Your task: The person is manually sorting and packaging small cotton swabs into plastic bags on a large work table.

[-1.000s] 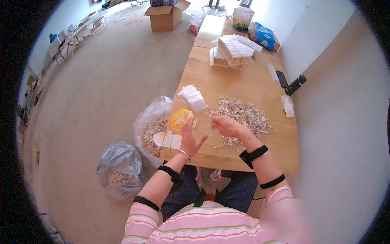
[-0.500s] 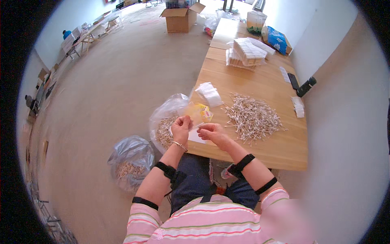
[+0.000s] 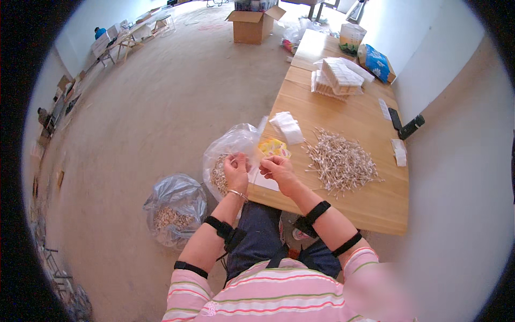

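Note:
My left hand (image 3: 236, 170) is closed, its fingers pinching a thin clear plastic bag (image 3: 260, 129) whose film rises from the grip. Just right of it, my right hand (image 3: 277, 168) has thumb and fingers pressed together at the bag's side; whatever is between them is too small to make out. Close beyond the right hand lies a yellow packet (image 3: 274, 146) on the wooden table. A loose heap of white-tipped cotton swabs (image 3: 343, 161) spreads to the right. A big clear bag (image 3: 229, 141) holding swabs hangs at the table's left edge, partly behind my left hand.
White small bags (image 3: 288, 127) lie beyond the yellow packet. Packed bundles of swabs (image 3: 340, 76) are stacked farther back on the table (image 3: 300, 102). A dark bottle (image 3: 412, 127) lies by the right wall. A second bag (image 3: 175, 196) with swabs sits on the floor, left.
The clear film between my hands has shifted from lying across the yellow packet to a narrow upright strip, uncovering the packet. My head view has turned slightly left.

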